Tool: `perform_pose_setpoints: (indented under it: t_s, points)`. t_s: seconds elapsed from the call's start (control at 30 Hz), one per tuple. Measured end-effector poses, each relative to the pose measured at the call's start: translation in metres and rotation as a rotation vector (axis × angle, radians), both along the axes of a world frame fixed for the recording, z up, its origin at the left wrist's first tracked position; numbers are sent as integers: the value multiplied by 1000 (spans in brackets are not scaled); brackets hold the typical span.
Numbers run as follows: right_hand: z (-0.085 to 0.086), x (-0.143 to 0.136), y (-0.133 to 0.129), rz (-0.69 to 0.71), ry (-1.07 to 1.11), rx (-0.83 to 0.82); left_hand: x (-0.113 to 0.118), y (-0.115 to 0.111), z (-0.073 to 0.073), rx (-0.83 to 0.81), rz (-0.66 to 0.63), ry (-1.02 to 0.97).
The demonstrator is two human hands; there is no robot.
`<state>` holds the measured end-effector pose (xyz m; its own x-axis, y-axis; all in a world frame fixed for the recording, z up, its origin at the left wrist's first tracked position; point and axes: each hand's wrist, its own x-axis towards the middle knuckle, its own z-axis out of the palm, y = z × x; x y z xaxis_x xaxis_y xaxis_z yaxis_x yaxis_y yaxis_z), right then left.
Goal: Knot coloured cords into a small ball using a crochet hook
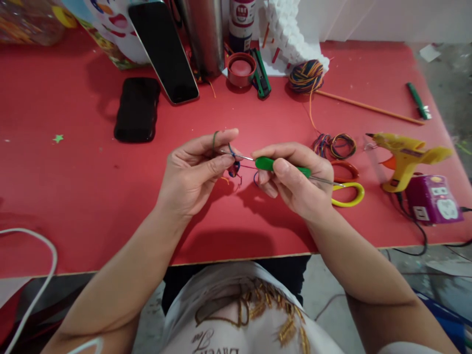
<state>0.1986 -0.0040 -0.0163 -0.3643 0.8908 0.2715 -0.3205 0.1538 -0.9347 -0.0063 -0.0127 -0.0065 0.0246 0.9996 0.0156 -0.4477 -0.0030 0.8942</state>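
Note:
My right hand [295, 177] is closed around the green handle of a crochet hook [264, 163], whose thin metal shaft points left. Pinched between the thumb and fingers of my left hand [199, 169] is a small piece of multicoloured crochet work [234, 168], dark blue and red. A strand of yarn [215, 141] wraps over the raised left index finger. The hook's tip reaches the yarn at the left fingertips; whether it passes through a loop is too small to tell. Loose yarn ends hang below the piece.
Right of my hands lie coiled yarn [342, 146], yellow-handled scissors [352, 195], a yellow glue gun [409, 152] and a purple box [435, 199]. Behind are a yarn ball [307, 77], wooden stick [368, 106], green cutter [261, 73], leaning phone [164, 51] and black case [137, 109].

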Motion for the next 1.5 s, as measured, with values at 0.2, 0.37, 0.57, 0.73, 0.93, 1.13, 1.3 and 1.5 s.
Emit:
perform_pose_setpoints:
  t_s: [0.2,0.37,0.57,0.73,0.93,1.13,1.3,1.5]
  points:
    - [-2,0,0,-94,-138,102,4,-3,2,39,145,97]
    - [-1,-6,-5,-232,-304,302,11,-8,-3,26,220,129]
    - [-4,-15,-11,-322,-442,644,9,-5,-6,-49,65,-48]
    - [-1,-11,-9,-290,-444,631,8,-8,-1,-44,155,97]
    - [-5,-16,-13,-342,-441,597,13,-11,-3,-12,202,102]
    - [-1,-11,-11,-237,-470,657,6,-2,-1,-94,-4,-153]
    - [11,-2,-4,-178,-414,679,-4,0,8,-56,45,-65]
    - [13,3,-4,-238,-421,577,-11,2,10,-67,-21,-60]
